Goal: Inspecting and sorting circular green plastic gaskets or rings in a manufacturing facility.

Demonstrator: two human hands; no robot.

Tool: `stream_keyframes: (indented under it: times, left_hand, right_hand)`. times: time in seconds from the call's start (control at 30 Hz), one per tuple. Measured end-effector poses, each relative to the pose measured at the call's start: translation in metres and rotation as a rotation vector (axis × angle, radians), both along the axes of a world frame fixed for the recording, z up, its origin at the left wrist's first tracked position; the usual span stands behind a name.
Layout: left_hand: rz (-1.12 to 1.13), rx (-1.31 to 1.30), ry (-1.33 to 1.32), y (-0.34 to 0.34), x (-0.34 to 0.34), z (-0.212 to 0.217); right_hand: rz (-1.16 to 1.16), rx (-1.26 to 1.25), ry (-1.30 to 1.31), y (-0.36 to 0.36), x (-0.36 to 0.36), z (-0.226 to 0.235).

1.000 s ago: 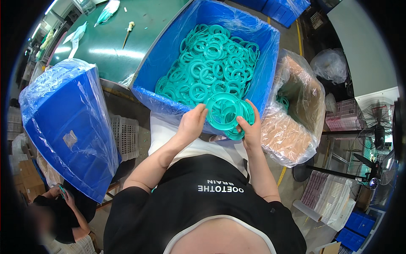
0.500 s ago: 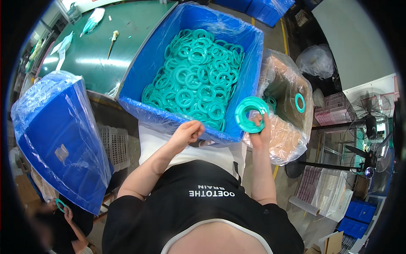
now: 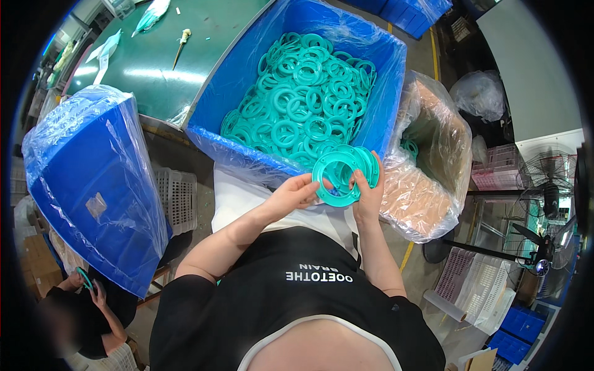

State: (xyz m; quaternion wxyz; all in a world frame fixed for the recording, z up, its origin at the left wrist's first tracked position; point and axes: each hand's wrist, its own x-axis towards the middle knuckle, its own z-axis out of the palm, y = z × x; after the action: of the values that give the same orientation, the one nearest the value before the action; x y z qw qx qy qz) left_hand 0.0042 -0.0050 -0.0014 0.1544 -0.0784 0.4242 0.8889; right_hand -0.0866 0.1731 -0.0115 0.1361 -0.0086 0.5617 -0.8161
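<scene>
Two hands [image 3: 370, 198] grip teal rings [image 3: 354, 163], flat faces tilted upward; they overlap in a left-to-right row.

1. The green-topped table [image 3: 148, 59] is carrying a cream-handled pointed tool [image 3: 185, 36], a crumpled teal-and-white sheet [image 3: 151, 15] and a pale strip [image 3: 105, 54].
2. The plastic-lined blue bin [image 3: 238, 80] is holding a heap of teal rings [image 3: 299, 109].
3. The plastic-lined cardboard carton [image 3: 424, 201] is holding a few more.
</scene>
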Motion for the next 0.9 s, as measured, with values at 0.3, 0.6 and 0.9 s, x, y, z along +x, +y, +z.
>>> stream_keyframes:
  times: [0.3,0.6,0.9]
  left_hand:
    - [-0.094,0.088,0.064,-0.011,0.003,-0.006]
    - [0.002,-0.191,-0.012,-0.006,-0.001,-0.014]
    - [0.400,-1.553,0.504,-0.010,-0.017,-0.035]
  right_hand:
    - [0.081,0.106,0.095,0.008,-0.002,0.008]
    - [0.135,0.121,0.191,0.010,0.004,0.013]
    - [0.118,0.197,0.061,0.001,0.016,0.029]
